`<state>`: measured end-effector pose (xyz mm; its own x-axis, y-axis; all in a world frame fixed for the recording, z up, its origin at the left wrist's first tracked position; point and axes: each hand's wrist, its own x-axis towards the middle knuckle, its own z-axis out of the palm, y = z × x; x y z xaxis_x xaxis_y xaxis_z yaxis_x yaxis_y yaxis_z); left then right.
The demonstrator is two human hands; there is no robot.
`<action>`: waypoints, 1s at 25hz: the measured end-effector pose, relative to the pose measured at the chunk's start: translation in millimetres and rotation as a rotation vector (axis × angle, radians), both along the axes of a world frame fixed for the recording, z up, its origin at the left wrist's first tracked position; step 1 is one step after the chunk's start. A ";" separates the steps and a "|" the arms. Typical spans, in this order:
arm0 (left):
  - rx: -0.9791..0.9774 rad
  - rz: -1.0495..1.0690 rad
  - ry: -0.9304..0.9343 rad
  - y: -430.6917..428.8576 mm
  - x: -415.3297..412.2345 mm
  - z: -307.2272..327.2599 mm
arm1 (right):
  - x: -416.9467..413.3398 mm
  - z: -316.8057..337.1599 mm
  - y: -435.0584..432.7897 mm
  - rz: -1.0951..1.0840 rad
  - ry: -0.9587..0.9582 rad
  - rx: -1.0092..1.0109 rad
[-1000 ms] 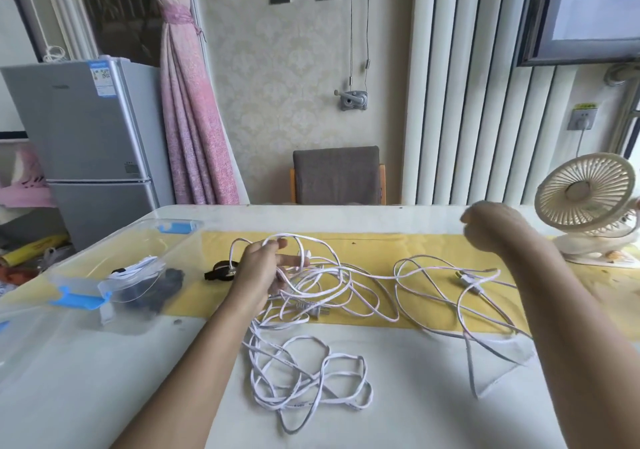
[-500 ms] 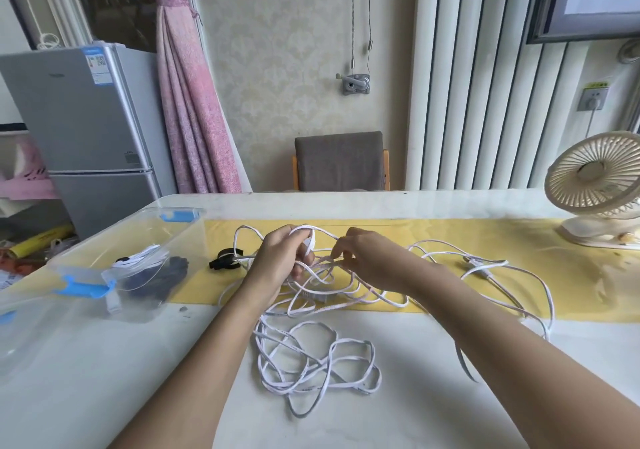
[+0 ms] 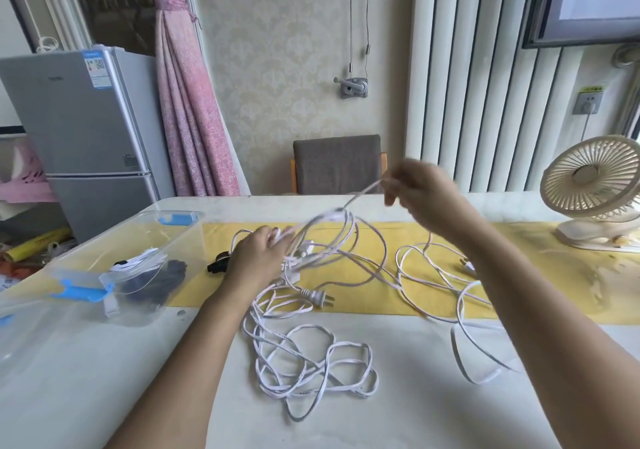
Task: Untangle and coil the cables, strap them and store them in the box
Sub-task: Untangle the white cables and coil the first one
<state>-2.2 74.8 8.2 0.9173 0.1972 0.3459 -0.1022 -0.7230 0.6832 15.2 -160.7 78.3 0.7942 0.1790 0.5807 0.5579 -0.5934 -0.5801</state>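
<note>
In the head view, the right hand point(image 3: 420, 189) has risen since half a second ago. Then it was low against the left hand, down in the knot. Now it is up toward one o'clock of the heap, with a strand point(image 3: 360, 195) drawn taut behind it. It pinches that strand between thumb and fingertips, though motion blur softens the detail.

The left hand point(image 3: 258, 258) has stayed low at the knot, fingers laid into the loops. I cannot tell whether it grips them or only pins them down.

The white cables point(image 3: 301, 355) lie loose on the table point(image 3: 104, 362). One heap is at six o'clock of the left hand, and more loops trail off to three o'clock across the yellow runner point(image 3: 554, 258). A plug point(image 3: 320, 298) lies free just beyond the near heap.

The clear box point(image 3: 187, 240) stands at nine o'clock and already holds bundled cords. A black strap point(image 3: 218, 264) lies between the box and the left hand. A fan point(image 3: 592, 185) stands at the table's far right.

The lift suggests one length is being teased out of the snarl, so this is probably early untangling. Coiling, strapping and boxing of these cables all remain.
</note>
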 end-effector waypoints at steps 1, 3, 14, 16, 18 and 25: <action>-0.061 0.065 -0.040 5.5 1.6 2.5 | 3.2 7.3 -9.6 -0.060 -0.053 0.123; -0.226 0.180 -0.048 19.3 6.4 6.3 | 10.1 20.1 -39.8 -0.237 -0.145 0.358; -0.025 0.082 -0.092 22.3 12.8 -7.6 | 22.2 -10.1 -98.1 -0.747 0.389 -0.503; -0.143 -0.017 -0.111 19.7 12.4 -5.0 | 15.9 -7.7 -67.9 -0.480 0.281 -0.474; -0.247 -0.052 -0.127 18.2 12.4 -4.2 | 0.4 -7.8 -23.6 -0.148 0.226 -0.337; -0.723 -0.450 -0.022 14.8 -1.7 8.2 | -16.0 -64.7 64.0 0.098 0.413 -0.513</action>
